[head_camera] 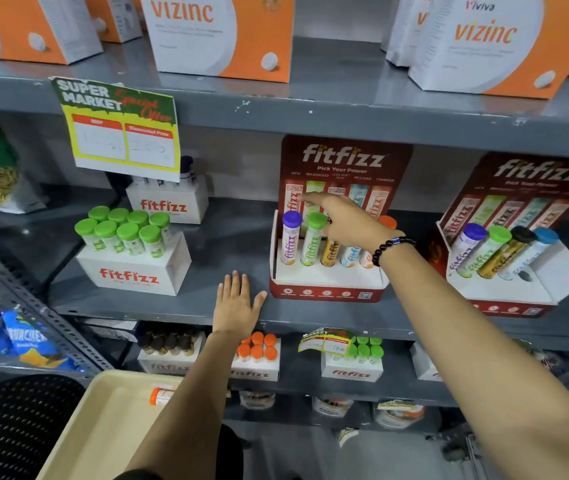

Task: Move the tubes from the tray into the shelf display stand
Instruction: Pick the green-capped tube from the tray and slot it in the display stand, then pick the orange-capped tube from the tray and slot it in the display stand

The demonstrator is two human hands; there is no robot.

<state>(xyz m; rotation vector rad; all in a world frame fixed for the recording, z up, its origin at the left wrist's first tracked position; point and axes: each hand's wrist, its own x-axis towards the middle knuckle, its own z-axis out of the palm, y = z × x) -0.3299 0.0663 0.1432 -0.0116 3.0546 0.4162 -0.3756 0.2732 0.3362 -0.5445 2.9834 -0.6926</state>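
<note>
Down at the lower left we see the cream tray (103, 420), and one orange-capped tube (160, 396) lies in it, partly hidden behind the left forearm. Up on the grey shelf (172, 306) stands a white fitfizz box (134, 268) packed with green-capped tubes. Moving across, our left hand (236, 308) lies flat on the shelf, fingers spread, holding nothing, its thumb just beside the red base of the fitfizz display stand (328, 292). In the stand we have a purple-capped tube (290, 239) and a green-capped tube (313, 242) upright side by side, then a gold tube (330, 252) and a light blue tube (350, 256) with their tops hidden behind our right hand (349, 220). That hand reaches over the row, index finger stretched toward the stand's backboard; we cannot tell whether it grips anything. A black bead bracelet (390, 247) rings the wrist. Further right sits a second fitfizz stand (518, 292), its tubes leaning.
</note>
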